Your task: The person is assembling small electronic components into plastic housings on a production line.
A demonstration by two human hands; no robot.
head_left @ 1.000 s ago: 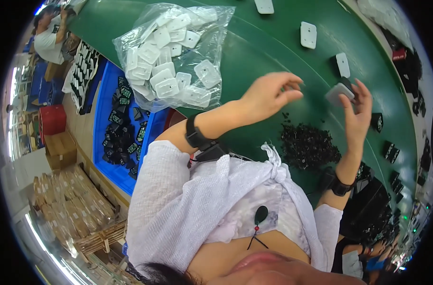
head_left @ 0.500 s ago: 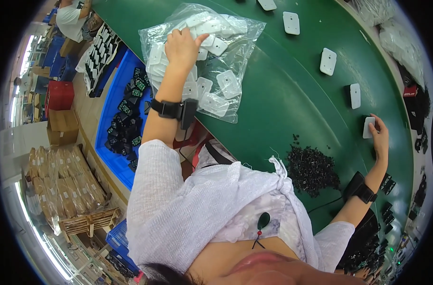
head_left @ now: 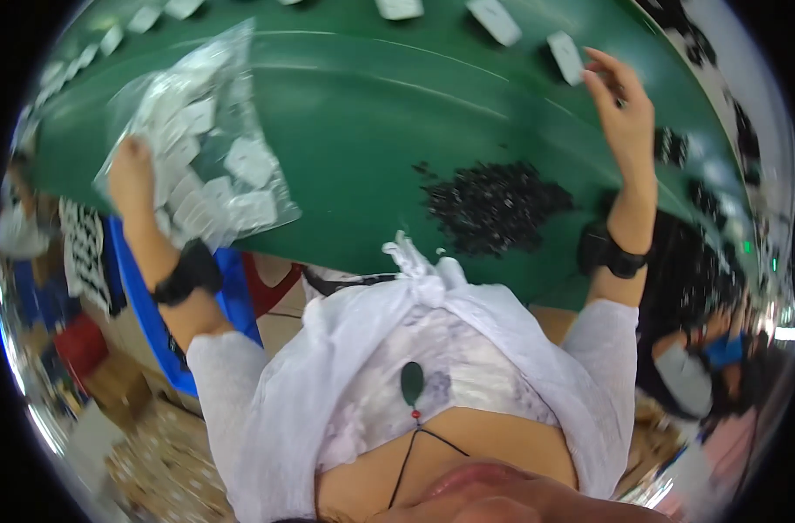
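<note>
A clear plastic bag [head_left: 271,187] holding many flat white plastic pieces [head_left: 251,163] lies on the green table [head_left: 354,113] at the left. Against the bag's left edge is my left hand [head_left: 132,179]; its fingers are curled and blurred, so any hold on a piece is not plain. Far to the right, my right hand [head_left: 625,109] has thumb and forefinger apart. Their tips are close beside a white rounded plate [head_left: 565,57] that lies on the table, the last in a spaced line of such plates.
A heap of small black parts [head_left: 493,207] sits between my hands, near my body. Black blocks [head_left: 672,146] stand at the right. Below the table's left edge is a blue bin [head_left: 166,340]. Another person [head_left: 685,375] shows at the far right.
The view has turned, so the whole scene has shifted. My right fingers have parted from around the end white plate. My left hand has gone from atop the bag to its left edge.
</note>
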